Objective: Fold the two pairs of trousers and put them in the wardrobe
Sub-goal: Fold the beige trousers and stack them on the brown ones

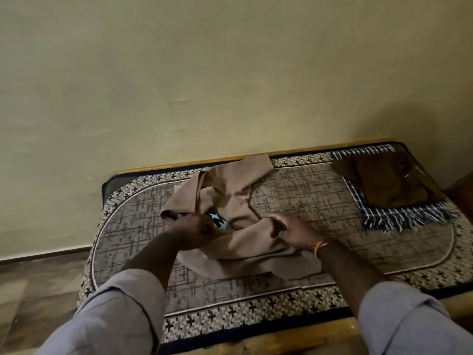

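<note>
A pair of tan trousers (230,198) lies crumpled in the middle of a patterned mat (320,201), legs bunched toward the wall. A blue label shows inside the waistband. My left hand (194,228) is closed on the waistband at its left side. My right hand (286,229) grips the waistband at the right, a coloured thread band on its wrist. A second pair, dark brown trousers (389,180), rests folded at the far right on a checked cloth (399,216). No wardrobe is in view.
The mat covers a low wooden platform (256,155) set against a plain yellowish wall (204,73). The checked cloth has a fringe along its near edge. Bare floor (38,283) lies to the left of the platform.
</note>
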